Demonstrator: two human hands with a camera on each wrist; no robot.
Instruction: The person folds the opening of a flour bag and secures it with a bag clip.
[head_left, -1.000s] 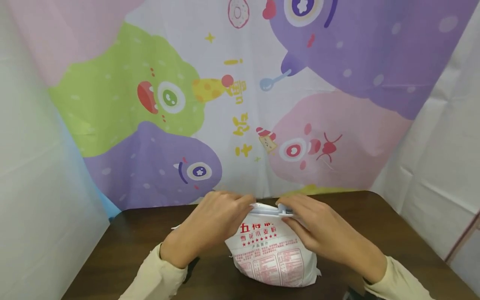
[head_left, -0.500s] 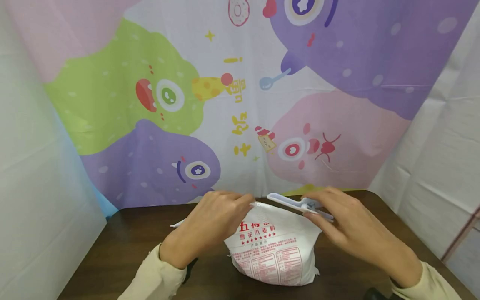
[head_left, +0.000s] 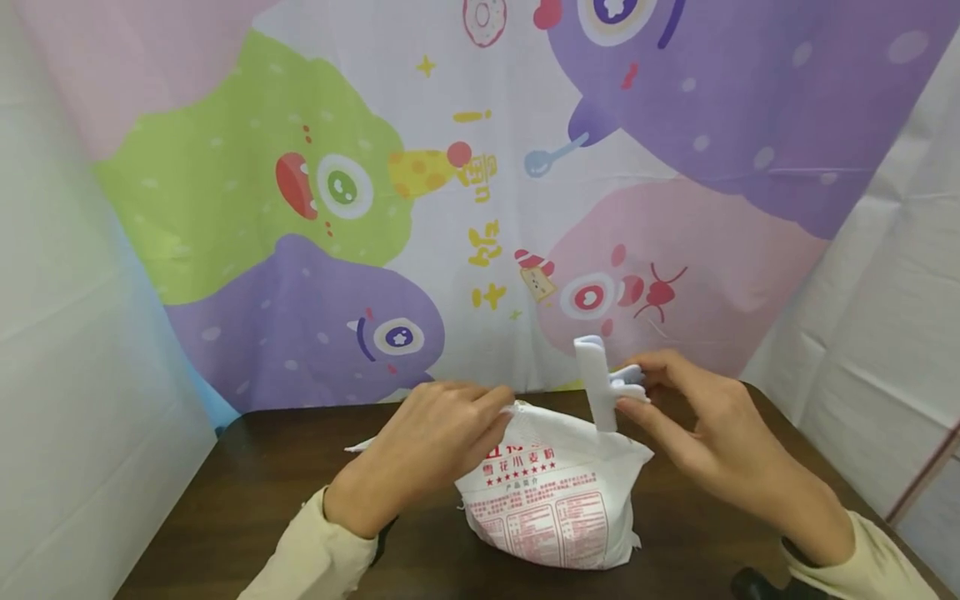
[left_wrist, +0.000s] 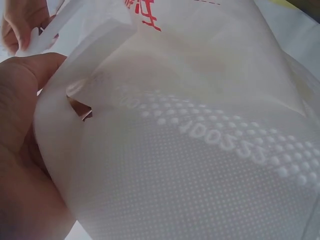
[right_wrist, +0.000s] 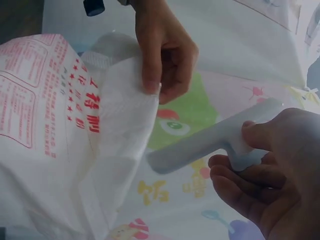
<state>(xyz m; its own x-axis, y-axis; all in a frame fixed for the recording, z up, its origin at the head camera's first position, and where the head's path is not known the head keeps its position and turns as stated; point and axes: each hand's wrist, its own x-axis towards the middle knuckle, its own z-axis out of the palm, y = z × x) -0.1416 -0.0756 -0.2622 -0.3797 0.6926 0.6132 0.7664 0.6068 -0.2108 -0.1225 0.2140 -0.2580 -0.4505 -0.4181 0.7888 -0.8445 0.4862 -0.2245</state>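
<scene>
A white bag with red printing (head_left: 555, 500) stands on the table, its top edge folded over. My left hand (head_left: 427, 450) pinches the top left edge of the bag between thumb and fingers; the left wrist view shows the bag's embossed white plastic (left_wrist: 200, 175) up close, with a small hole by the thumb. In my right hand (head_left: 720, 433) a white sealing clip (head_left: 596, 383) is pinched by its handles, its long bar upright at the bag's top right edge. In the right wrist view the clip (right_wrist: 210, 137) is apart from the bag.
The dark wooden table (head_left: 255, 517) reaches back to a hanging cloth (head_left: 495, 350) with cartoon figures. White cloth walls (head_left: 75, 333) stand on the left and right. A small black object (head_left: 753, 583) shows at the front right.
My right hand has drawn the clip off the bag's top edge to the right and turned its bar from lying to upright. The left hand keeps its pinch on the bag.
</scene>
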